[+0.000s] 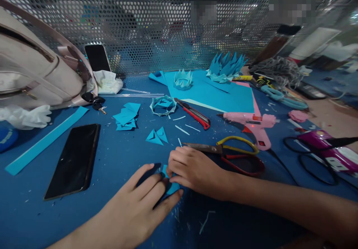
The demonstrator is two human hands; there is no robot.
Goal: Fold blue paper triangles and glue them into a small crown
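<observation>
Both hands meet over a small piece of blue paper (172,188) on the blue tabletop. My left hand (142,200) presses it down, its index finger stretched forward and the other fingers bent around the paper. Bent fingers of my right hand (192,167) pinch the paper's upper edge and hide part of it. Just beyond lie two small folded blue triangles (154,137). Farther left is a loose pile of blue paper pieces (127,116). A ring of folded paper (163,105) lies behind the triangles. Scissors (237,150) with yellow and red handles lie beyond my right forearm.
A pink glue gun (251,124) with a cord and a red box cutter (195,115) lie past the hands. Left are a black phone (74,161) and a blue strip (46,140). Folded paper crowns (226,68) stand on blue sheets before a perforated metal screen (156,28).
</observation>
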